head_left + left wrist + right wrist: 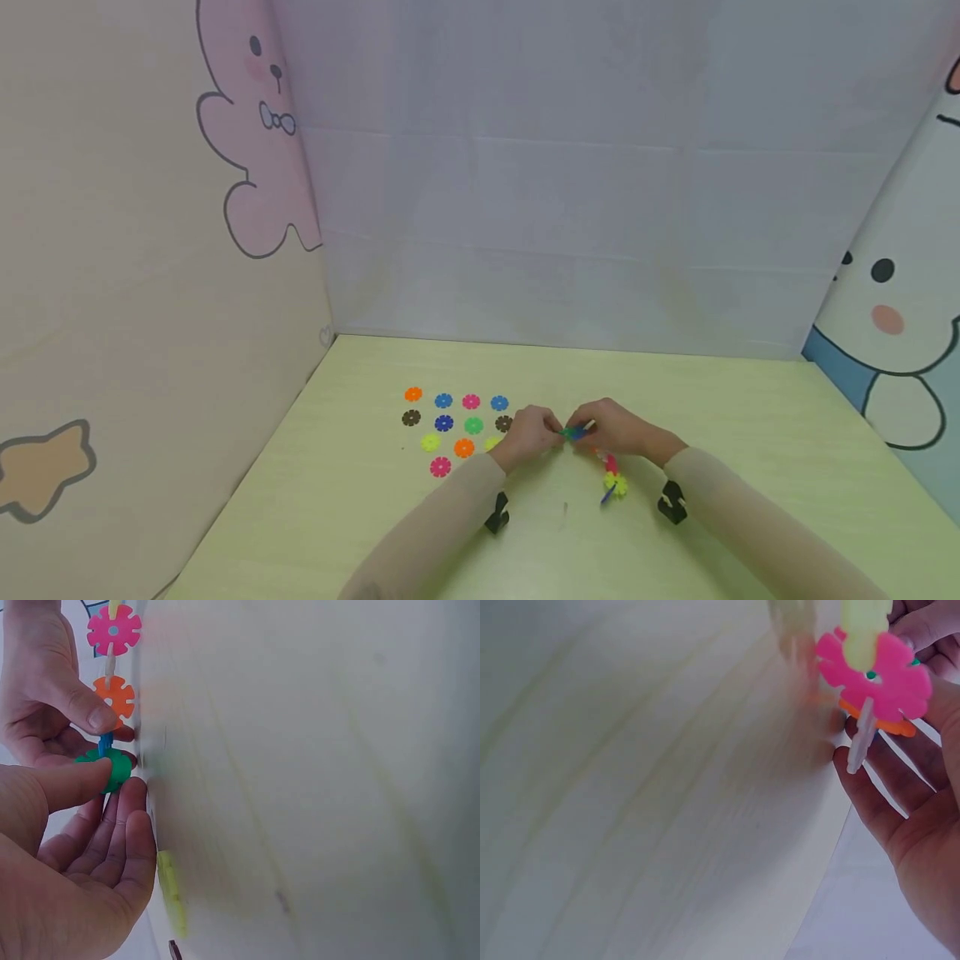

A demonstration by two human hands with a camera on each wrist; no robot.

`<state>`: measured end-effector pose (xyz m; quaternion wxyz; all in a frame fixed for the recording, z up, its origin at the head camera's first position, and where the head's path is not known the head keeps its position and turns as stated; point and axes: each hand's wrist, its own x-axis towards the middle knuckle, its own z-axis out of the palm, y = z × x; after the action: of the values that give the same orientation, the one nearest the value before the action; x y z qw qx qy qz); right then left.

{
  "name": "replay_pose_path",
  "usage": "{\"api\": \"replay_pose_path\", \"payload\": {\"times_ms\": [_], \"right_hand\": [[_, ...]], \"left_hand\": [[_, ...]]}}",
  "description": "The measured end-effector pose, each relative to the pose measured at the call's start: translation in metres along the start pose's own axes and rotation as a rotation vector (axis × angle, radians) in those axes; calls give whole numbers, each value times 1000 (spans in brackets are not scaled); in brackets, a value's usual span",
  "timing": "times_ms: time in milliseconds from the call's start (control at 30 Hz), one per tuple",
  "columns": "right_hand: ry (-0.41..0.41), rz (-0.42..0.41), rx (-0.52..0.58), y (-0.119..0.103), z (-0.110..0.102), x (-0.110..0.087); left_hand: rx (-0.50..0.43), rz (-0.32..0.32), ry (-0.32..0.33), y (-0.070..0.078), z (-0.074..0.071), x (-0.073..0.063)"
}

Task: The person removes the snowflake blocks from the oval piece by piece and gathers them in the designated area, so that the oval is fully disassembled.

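Note:
My left hand [531,432] pinches a green notched plastic disc [117,771] between thumb and fingers. My right hand [617,427] holds the blue disc [576,433] at the end of a chain of such discs, its thumb lying by the orange disc [120,696]. Green and blue discs meet edge to edge between both hands; how deep their slots engage cannot be told. Further along the chain come a white disc [862,739], a pink disc [885,681], a yellow disc [618,485] and a dark blue disc [607,495], hanging toward the near side.
Loose notched discs lie in rows left of the hands, among them an orange one [413,394], a brown one [411,417] and a pink one [440,467]. My left forearm passes close to them. A pale curtain [525,208] stands behind the table [360,542].

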<state>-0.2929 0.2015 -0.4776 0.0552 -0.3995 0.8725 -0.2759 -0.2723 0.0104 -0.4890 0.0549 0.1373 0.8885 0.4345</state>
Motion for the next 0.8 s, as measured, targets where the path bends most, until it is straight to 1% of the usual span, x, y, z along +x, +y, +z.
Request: {"api": "replay_pose_path", "payload": {"times_ms": [200,333,433,567,700,800], "right_hand": [[18,25,-3,-2,0,1],[38,45,-4,-1,0,1],[46,69,-6,1,1,0],[45,101,-22,4,2,-1],[40,132,-41,5,1,-1],[37,138,-47,5,1,0]], "left_hand": [[-18,-7,9,-2,0,1],[-23,-29,23,-1,1,1],[-20,-47,29,-1,1,2],[1,-65,21,0,-1,1],[22,-61,6,0,-2,0],[25,-48,4,-1,-1,0]]}}
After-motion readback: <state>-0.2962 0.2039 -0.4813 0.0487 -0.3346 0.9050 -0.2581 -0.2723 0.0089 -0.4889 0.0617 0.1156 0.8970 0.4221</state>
